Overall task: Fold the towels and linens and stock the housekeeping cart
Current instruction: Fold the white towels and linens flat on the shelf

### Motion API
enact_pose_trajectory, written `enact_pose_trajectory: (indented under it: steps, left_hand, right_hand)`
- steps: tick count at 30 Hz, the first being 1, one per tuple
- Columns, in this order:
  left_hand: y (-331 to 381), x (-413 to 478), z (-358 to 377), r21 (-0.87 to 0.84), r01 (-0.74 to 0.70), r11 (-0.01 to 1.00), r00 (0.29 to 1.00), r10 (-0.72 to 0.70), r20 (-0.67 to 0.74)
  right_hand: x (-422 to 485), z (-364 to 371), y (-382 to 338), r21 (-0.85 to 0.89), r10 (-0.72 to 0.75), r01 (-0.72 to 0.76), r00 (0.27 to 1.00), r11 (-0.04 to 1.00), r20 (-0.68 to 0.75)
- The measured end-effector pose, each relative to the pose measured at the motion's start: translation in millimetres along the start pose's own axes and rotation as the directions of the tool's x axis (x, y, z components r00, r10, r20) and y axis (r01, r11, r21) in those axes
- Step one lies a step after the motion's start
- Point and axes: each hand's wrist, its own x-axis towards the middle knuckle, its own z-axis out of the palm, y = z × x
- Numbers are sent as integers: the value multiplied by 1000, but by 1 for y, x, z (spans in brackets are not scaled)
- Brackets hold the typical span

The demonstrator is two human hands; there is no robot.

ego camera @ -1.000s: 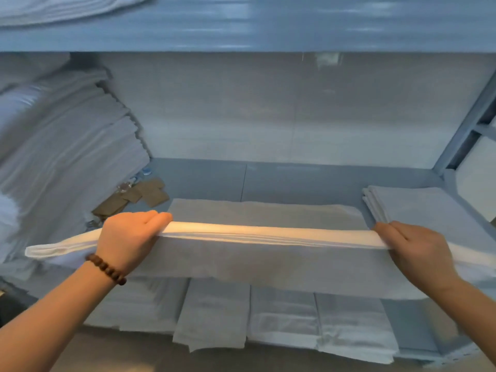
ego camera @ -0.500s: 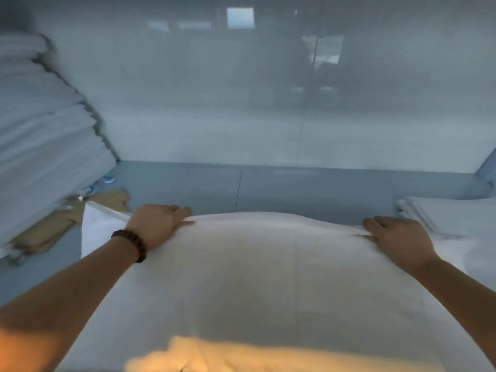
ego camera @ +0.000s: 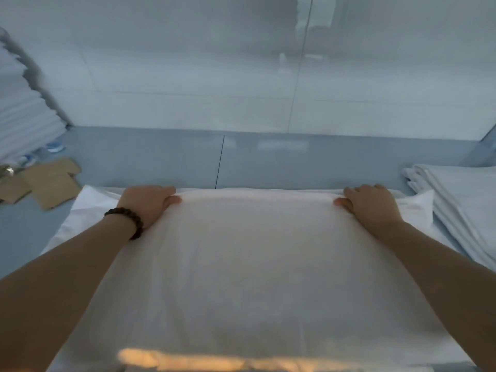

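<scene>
The white linen was laid flat across the centre and bottom of the frame on the grey shelf, and its far edge was gripped at both ends. The left hand was curled over it at centre left with the thumb pressed on top, and the right hand was clamped likewise at centre right. Soft, light, limp cloth was to be expected, nothing fragile, though sagging and creasing were likely wherever it was left unsupported. The far edge, near the corners, was judged the best hold. A folded stack was parked just beside it at right, cardboard scraps at left.
</scene>
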Motion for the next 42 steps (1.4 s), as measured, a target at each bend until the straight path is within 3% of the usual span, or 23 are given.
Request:
enact_pose_trajectory:
  steps: [4,7,11,13,16,18,22,32,35,38,42]
  left_hand:
    - [13,18,-6,180,76,981,997,-74,-16]
    - [29,19,-14,148,214,966,975,-201,-94]
    - [83,-18,-34,-23,207,978,977,-208,-53]
    - [115,-55,-40,-68,171,983,985,-168,50]
    - [160,-112,-37,-120,157,980,955,-120,273]
    - [182,-138,-32,-114,162,980,931,-113,346]
    - [199,-145,-29,-101,206,973,923,-159,351]
    - [193,-73,-47,-32,252,967,861,-209,463]
    - [211,-84,-50,-40,292,956,839,-236,491]
    - [224,-115,-40,-94,288,953,877,-223,425]
    - [221,-119,-30,-109,290,951,913,-241,328]
  right_hand:
    - [16,3,-8,-152,50,-50,999,987,-8]
    - [20,-5,-19,-144,156,-153,988,978,14]
    - [-8,-36,-66,159,116,-95,985,983,-124]
    - [-39,-56,-97,348,92,-16,975,937,-202]
    - [-90,-77,-140,480,16,61,988,875,-154]
    - [-117,-81,-162,523,-57,54,998,850,-12]
    - [-130,-71,-173,467,-169,53,963,883,211]
    - [-56,-67,-164,423,-175,-20,891,906,418]
    - [-75,-65,-173,438,-104,-95,907,894,408]
    - [-104,-63,-183,438,-85,-62,948,897,307]
    - [-109,-44,-130,343,-11,-86,962,935,273]
